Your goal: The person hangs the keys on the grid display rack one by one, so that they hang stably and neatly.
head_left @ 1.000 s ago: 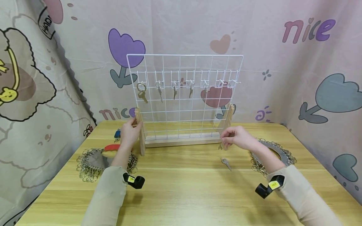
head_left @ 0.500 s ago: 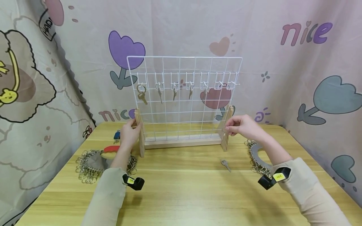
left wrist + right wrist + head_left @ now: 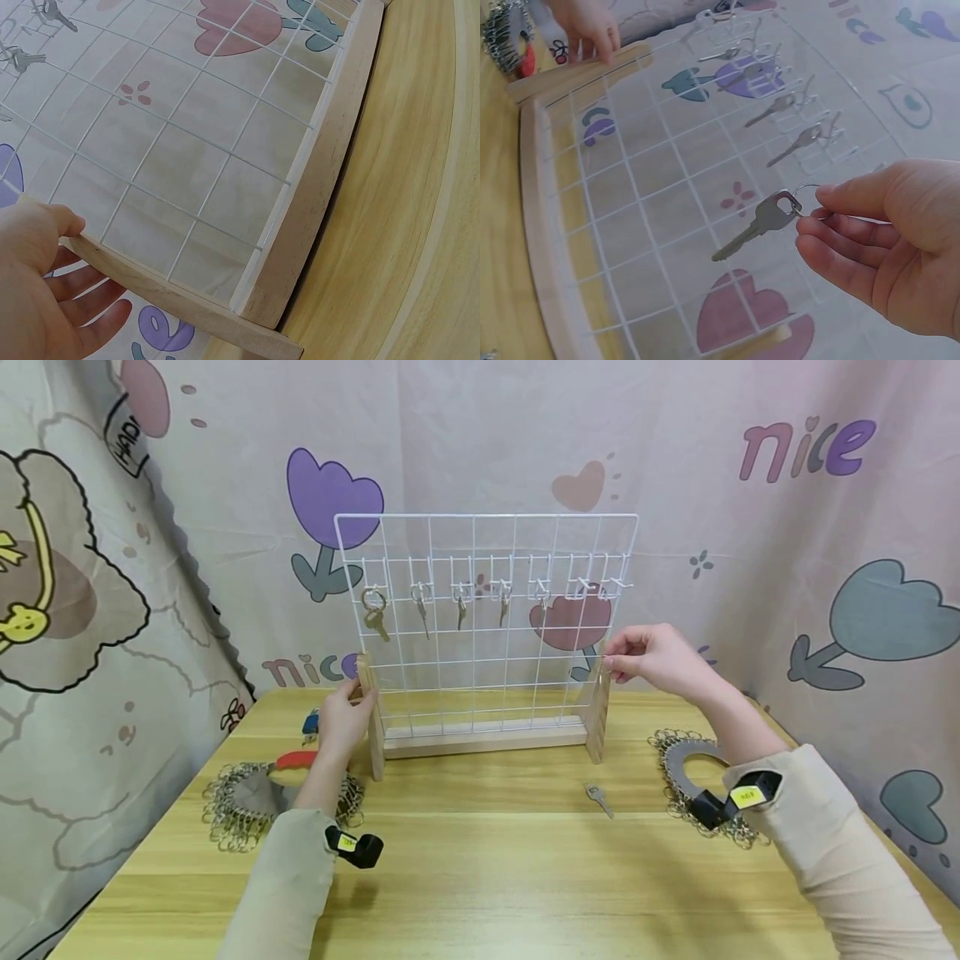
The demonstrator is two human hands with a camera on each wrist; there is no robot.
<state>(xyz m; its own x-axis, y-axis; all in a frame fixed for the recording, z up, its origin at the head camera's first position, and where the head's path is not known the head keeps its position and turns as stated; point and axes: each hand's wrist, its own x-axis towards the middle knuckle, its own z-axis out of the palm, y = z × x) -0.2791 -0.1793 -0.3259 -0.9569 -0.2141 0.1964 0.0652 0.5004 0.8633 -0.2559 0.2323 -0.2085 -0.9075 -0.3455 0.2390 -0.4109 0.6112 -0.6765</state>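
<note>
My left hand (image 3: 343, 720) grips the left wooden post (image 3: 142, 274) of a rack, thumb on one side and fingers on the other. The rack carries a white wire grid (image 3: 487, 515) with a row of white hooks. Several keys (image 3: 377, 622) hang from the hooks on the left and middle; two hooks at the right end bear none. Beside the right post (image 3: 597, 714), my right hand (image 3: 660, 660) pinches a small metal ring (image 3: 808, 186) between thumb and fingertips. From this ring dangles a silver key (image 3: 769, 216), in front of the grid.
Another key (image 3: 597, 797) lies on the table (image 3: 480, 877) before the rack. A grey hoop edged with small rings (image 3: 678, 768) lies at right, and a similar ringed piece (image 3: 240, 802) with a red part (image 3: 296, 759) at left. Behind it sits a small blue object (image 3: 311, 722).
My right hand has risen from near the table, beside the rack's base, to the top of the right post, carrying the key. My left hand stays on the left post.
</note>
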